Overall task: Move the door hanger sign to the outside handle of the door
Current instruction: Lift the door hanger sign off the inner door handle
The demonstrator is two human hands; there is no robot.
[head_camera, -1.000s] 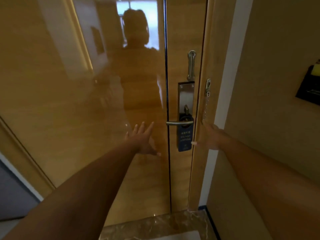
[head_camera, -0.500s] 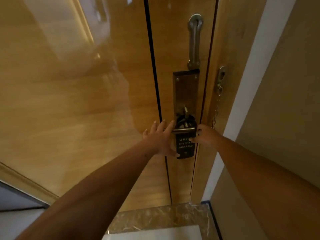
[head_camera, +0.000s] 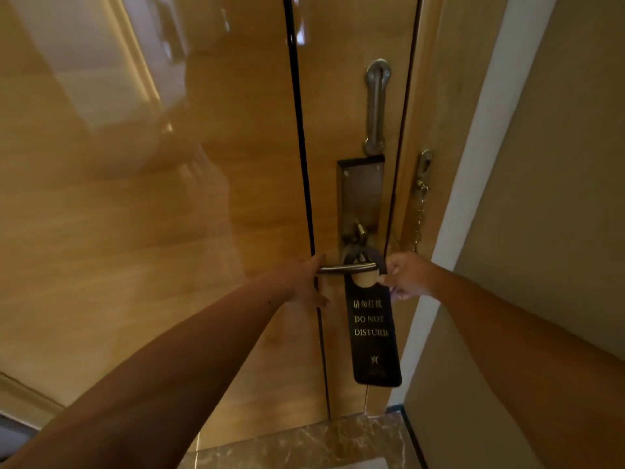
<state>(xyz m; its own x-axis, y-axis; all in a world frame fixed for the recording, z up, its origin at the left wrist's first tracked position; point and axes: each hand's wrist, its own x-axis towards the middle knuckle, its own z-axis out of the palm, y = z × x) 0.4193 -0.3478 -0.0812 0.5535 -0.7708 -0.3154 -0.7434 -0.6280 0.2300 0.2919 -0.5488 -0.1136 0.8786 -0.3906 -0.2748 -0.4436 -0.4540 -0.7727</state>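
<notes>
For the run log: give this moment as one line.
stage: unhooking | sign: hanging on inside handle | left hand: at handle tip | right hand: pinching sign's loop | door: closed

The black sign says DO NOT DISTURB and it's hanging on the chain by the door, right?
Not quite. In the head view the black sign does say DO NOT DISTURB, but it hangs on the door handle, not on the chain, which dangles from the frame beside it.
</notes>
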